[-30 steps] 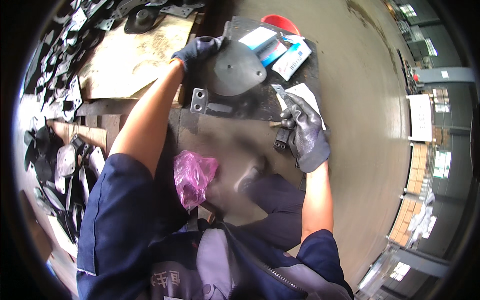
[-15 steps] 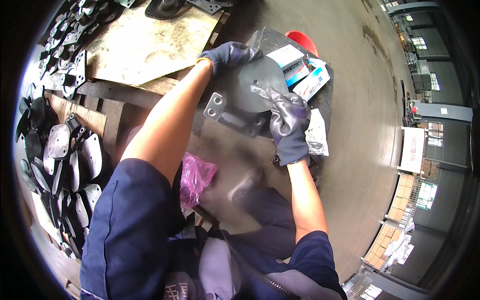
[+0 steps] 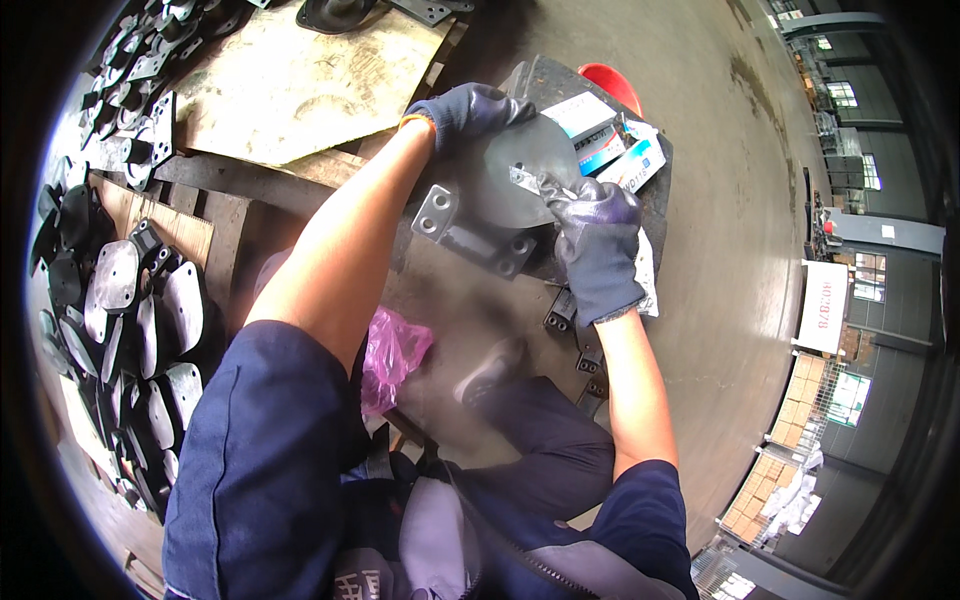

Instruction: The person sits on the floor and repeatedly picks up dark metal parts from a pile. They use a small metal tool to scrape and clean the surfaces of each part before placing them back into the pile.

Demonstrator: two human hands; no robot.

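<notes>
A grey bracket [image 3: 505,205] with a wide round disc and a two-holed flange lies tilted on the dark work stand in front of me. My left hand [image 3: 475,112], in a dark glove, is closed over the disc's upper left edge. My right hand [image 3: 597,225], also gloved, pinches a small shiny silvery strip [image 3: 524,180] and holds it against the disc face, close to a small hole. Exactly what the strip is, I cannot make out. Behind the right hand a white plastic bag [image 3: 648,275] is mostly hidden.
Blue-and-white boxes [image 3: 598,145] and a red bowl [image 3: 612,85] are at the stand's far side. A pink plastic bag [image 3: 393,358] hangs by my legs. Piled black metal parts [image 3: 140,300] fill the left, below a wooden board [image 3: 300,80]. Small black blocks [image 3: 562,310] lie below my right hand.
My right hand has shifted a little right and toward me, with the strip still on the disc. It now covers more of the white bag. The left hand keeps its hold.
</notes>
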